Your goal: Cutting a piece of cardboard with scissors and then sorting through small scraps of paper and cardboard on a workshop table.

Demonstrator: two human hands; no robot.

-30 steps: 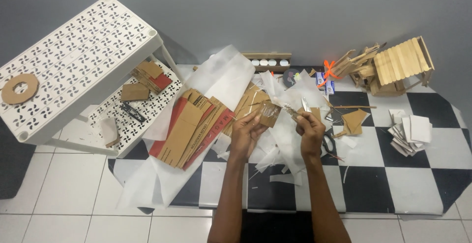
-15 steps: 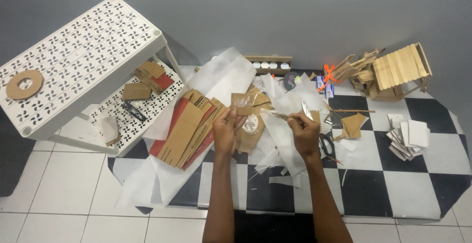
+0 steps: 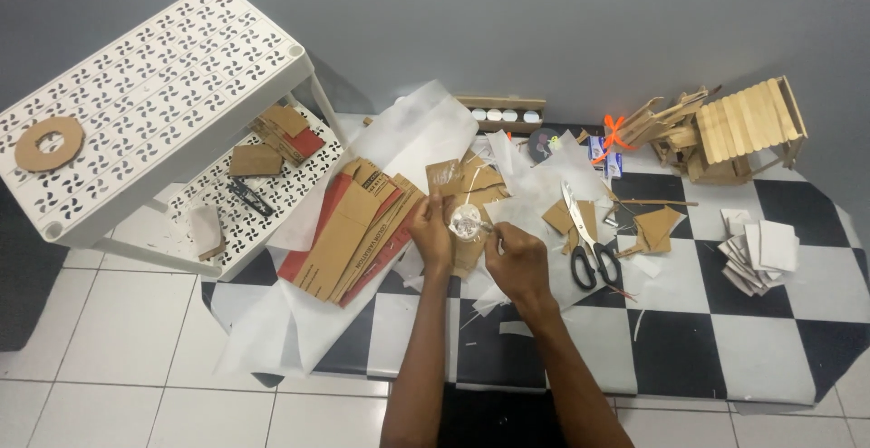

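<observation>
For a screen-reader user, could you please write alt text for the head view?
Left hand and right hand together hold a small clear roll of tape over cardboard scraps on a checkered mat; scissors lie right.

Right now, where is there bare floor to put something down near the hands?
The checkered mat is bare toward the person, between the scissors and the stack of white cards. The white tiles below the white shelf are bare too. It is crowded around both hands: cardboard sheets, white paper, scraps.
</observation>
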